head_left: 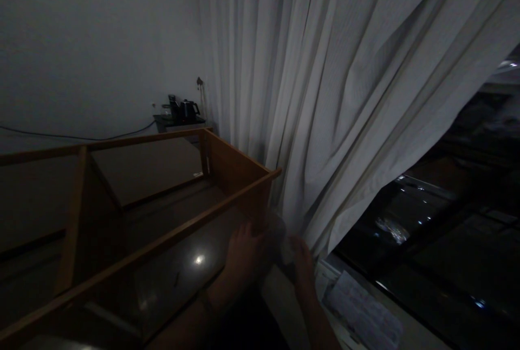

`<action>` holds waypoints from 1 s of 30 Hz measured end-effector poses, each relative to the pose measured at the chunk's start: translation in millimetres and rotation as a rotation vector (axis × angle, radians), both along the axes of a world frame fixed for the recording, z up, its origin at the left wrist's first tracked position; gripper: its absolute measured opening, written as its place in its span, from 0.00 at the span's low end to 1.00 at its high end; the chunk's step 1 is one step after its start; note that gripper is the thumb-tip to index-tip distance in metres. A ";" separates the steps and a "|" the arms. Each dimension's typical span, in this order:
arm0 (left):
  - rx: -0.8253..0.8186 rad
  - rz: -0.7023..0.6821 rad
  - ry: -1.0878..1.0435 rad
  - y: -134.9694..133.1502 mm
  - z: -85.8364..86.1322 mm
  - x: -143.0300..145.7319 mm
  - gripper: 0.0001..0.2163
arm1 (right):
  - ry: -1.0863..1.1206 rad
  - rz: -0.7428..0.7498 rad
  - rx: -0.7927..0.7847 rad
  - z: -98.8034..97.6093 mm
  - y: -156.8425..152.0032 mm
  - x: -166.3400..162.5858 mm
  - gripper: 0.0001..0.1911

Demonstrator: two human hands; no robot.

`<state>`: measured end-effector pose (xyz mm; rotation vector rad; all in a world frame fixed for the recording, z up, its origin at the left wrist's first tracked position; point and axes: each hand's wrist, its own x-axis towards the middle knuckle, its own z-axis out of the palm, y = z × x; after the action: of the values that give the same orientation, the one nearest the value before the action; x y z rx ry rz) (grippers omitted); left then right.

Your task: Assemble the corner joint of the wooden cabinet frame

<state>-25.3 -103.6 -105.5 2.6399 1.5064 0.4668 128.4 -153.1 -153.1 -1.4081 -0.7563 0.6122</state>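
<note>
A wooden cabinet frame (170, 233) with glass-like panels stretches from the left to the middle. My left hand (246, 244) is at the lower part of its near right corner, apparently against the wood. Just to the right is my right hand (301, 260), pointing up toward the same corner. Between the two hands is a pale, see-through blurred thing (278, 233), whose kind I cannot make out. Darkness and motion smear the fingers of both hands, so their grip does not show.
A long pale curtain (292, 84) hangs beside the cabinet's right end. Dark window glass (426, 241) lies to the right, with a pale patterned box-like thing (363, 309) below. A black kettle (188, 110) stands on a small table (162, 121) behind. A cable (93, 138) runs along the wall.
</note>
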 end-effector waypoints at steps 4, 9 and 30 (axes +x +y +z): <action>-0.021 -0.033 -0.028 -16.6 5.2 -11.6 0.28 | -0.055 -0.017 0.041 3.4 0.1 -3.6 0.25; 0.121 -0.026 -0.131 -41.9 -12.2 -30.9 0.31 | -0.313 0.110 0.113 -6.8 1.5 -18.5 0.23; 0.483 0.216 -0.308 -125.9 -80.2 -111.6 0.16 | -1.302 0.978 0.071 51.7 47.6 -175.6 0.14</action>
<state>-136.9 -229.5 -185.7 2.5473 1.7541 1.3395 -47.2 -105.5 -101.3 -1.1924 -2.5457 0.2856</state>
